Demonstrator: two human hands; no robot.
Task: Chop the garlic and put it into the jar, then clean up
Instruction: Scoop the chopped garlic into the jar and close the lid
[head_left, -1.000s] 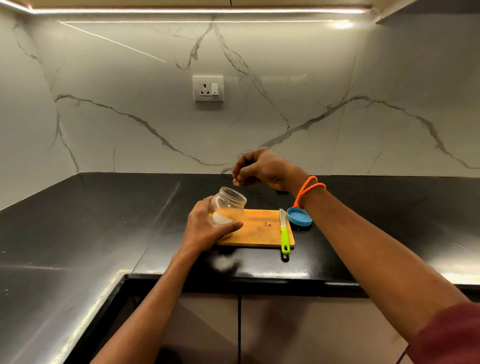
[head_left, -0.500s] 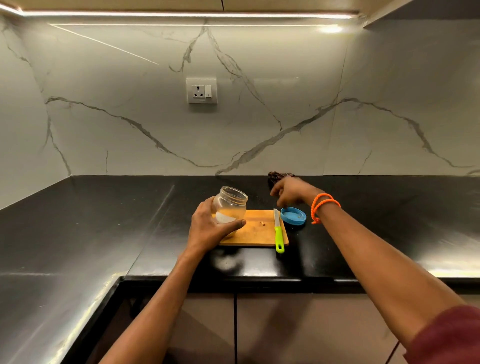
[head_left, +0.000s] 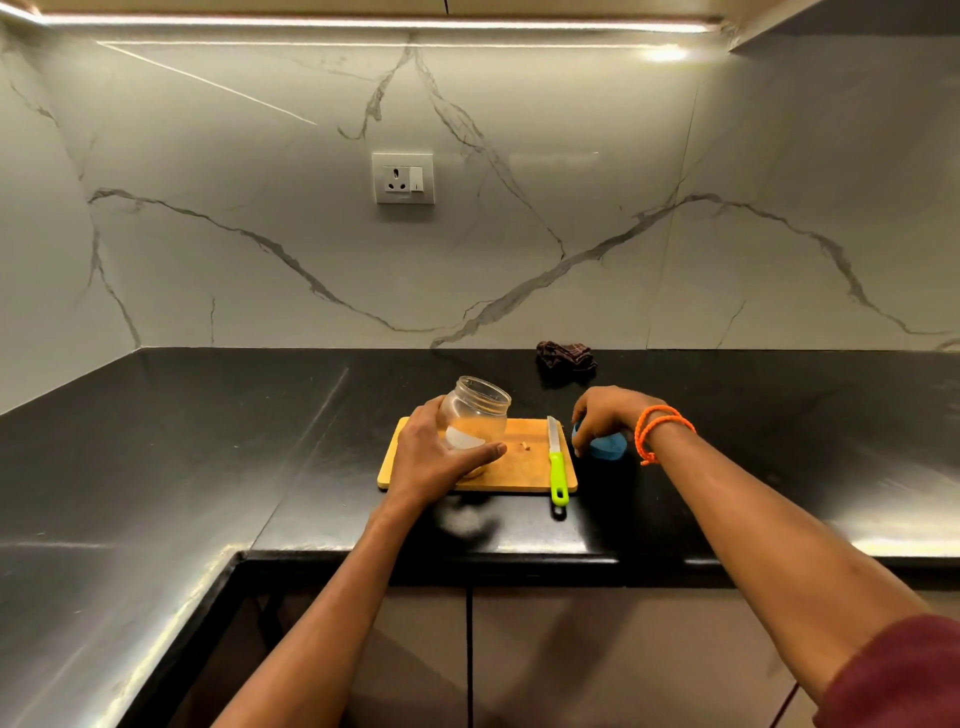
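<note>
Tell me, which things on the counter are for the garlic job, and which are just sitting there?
For the job:
glass jar, gripped by the left hand
blue lid, under the right hand
cutting board
green-handled knife
garlic bit on the board

Just lying about:
dark cloth by the wall, maybe for cleaning up later
wall socket

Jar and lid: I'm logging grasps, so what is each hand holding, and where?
The left hand grips the tilted jar round its side. The right hand grasps the blue lid at its edge.
</note>
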